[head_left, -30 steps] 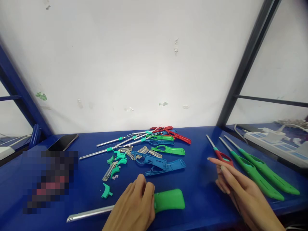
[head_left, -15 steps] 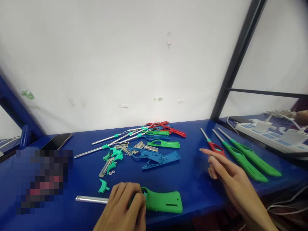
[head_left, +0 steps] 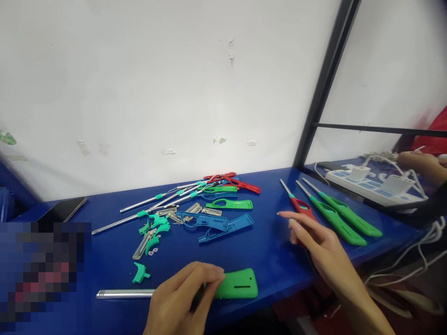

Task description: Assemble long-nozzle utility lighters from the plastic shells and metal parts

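Near the table's front edge lies a green long-necked lighter (head_left: 240, 284), its metal tube pointing left. My left hand (head_left: 183, 298) closes over its middle, thumb and fingertips meeting at the handle and hiding the trigger area. Nothing is in my right hand (head_left: 319, 237); its index finger stretches left, with the thumb apart. Just behind it, a red lighter (head_left: 301, 207) is partly covered, beside two green lighters (head_left: 344, 227). Loose teal triggers (head_left: 139, 273), clear fuel tanks (head_left: 141, 246), blue handle shells (head_left: 209, 222), a green shell (head_left: 240, 204) and metal tubes (head_left: 115, 224) lie left of centre.
A phone (head_left: 63, 210) rests at the far left, near a pixelated patch. On the right, a white power strip (head_left: 373, 186) with plugs stands beyond a dark metal post (head_left: 321, 88). Another person's hand (head_left: 421, 163) shows at the right edge. Cables hang below.
My left hand's fingers have shifted right along the green lighter, covering its handle opening. My right hand keeps much the same pose. The whole view has turned slightly right.
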Tool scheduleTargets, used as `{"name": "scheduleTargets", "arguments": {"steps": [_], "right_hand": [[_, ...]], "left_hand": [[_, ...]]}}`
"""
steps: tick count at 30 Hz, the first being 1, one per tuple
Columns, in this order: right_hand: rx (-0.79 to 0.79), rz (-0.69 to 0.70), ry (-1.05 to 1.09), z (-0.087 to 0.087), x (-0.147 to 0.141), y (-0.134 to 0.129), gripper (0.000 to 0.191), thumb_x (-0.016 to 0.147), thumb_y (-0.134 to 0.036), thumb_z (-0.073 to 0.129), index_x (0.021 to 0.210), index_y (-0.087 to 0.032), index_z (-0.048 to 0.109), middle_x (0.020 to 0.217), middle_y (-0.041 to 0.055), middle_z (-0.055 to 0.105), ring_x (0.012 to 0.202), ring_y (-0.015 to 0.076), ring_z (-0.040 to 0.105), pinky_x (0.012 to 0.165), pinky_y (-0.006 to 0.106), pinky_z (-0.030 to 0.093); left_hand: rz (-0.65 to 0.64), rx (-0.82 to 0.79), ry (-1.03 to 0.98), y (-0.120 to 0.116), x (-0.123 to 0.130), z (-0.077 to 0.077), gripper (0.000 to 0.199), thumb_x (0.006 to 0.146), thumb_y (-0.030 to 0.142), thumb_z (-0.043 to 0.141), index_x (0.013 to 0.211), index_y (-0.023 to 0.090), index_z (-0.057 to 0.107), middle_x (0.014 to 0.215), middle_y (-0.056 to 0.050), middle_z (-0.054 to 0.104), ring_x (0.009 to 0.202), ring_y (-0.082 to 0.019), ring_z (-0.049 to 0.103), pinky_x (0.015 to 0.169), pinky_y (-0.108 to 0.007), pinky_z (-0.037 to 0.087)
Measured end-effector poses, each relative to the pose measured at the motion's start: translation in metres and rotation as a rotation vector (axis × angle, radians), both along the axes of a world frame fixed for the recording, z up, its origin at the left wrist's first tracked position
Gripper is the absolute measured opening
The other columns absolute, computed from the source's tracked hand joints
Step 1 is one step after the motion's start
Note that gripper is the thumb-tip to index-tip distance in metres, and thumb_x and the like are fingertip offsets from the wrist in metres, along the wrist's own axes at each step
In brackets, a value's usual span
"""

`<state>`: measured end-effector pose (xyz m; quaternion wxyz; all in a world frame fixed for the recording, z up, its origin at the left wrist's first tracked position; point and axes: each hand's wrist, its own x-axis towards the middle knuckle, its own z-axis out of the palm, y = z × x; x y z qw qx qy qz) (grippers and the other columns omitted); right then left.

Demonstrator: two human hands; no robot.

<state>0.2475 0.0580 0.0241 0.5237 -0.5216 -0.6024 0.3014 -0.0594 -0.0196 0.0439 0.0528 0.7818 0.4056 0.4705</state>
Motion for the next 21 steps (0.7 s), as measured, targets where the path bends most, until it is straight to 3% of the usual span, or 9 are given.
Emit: {"name": "scheduleTargets", "arguments": {"steps": [5, 8, 13, 16, 21], "right_hand": [[-0.012, -0.025, 0.062, -0.001, 0.0, -0.001, 0.045, 0.093, -0.062, 0.073, 0.121, -0.028, 0.081, 0.09, 0.0034, 0.071, 0.084, 0.0213, 0.06, 0.074, 0.028, 0.05], [0.004, -0.029, 0.234, -0.001, 0.002, 0.004, 0.04, 0.087, -0.058, 0.082, 0.113, -0.027, 0.083, 0.091, 0.0034, 0.072, 0.083, 0.0197, 0.061, 0.072, 0.026, 0.052], [0.082, -0.039, 0.63, 0.004, -0.005, 0.012, 0.034, 0.077, -0.05, 0.094, 0.098, -0.028, 0.081, 0.085, 0.0001, 0.071, 0.078, 0.0145, 0.065, 0.072, 0.022, 0.057], [0.135, -0.015, 0.67, 0.006, -0.024, 0.007, 0.032, 0.074, -0.049, 0.096, 0.086, -0.028, 0.076, 0.086, -0.0005, 0.073, 0.079, 0.0144, 0.069, 0.073, 0.023, 0.059], [0.21, 0.203, 0.615, 0.004, -0.051, -0.005, 0.029, 0.07, -0.033, 0.1, 0.074, -0.024, 0.073, 0.079, 0.0016, 0.075, 0.076, 0.0189, 0.076, 0.072, 0.029, 0.064]], "left_hand": [[0.057, 0.049, -0.006, 0.004, -0.002, -0.001, 0.036, 0.099, 0.008, 0.065, 0.127, 0.031, 0.071, 0.106, 0.004, 0.082, 0.091, -0.011, 0.08, 0.088, -0.016, 0.061], [0.088, 0.037, -0.047, 0.006, -0.002, 0.002, 0.029, 0.1, 0.011, 0.065, 0.117, 0.032, 0.076, 0.106, 0.006, 0.083, 0.092, -0.012, 0.081, 0.086, -0.016, 0.062], [0.116, -0.18, -0.22, 0.005, 0.004, 0.008, 0.018, 0.103, 0.026, 0.063, 0.109, 0.034, 0.078, 0.086, 0.009, 0.083, 0.078, -0.011, 0.081, 0.071, -0.013, 0.061], [0.124, -0.254, -0.334, 0.004, 0.005, 0.011, 0.014, 0.102, 0.033, 0.064, 0.098, 0.03, 0.077, 0.092, 0.005, 0.082, 0.081, -0.014, 0.081, 0.073, -0.017, 0.062], [0.154, -0.353, -0.439, 0.007, 0.002, 0.012, 0.018, 0.097, 0.04, 0.07, 0.089, 0.025, 0.077, 0.082, 0.001, 0.077, 0.075, -0.015, 0.076, 0.063, -0.017, 0.06]]}}
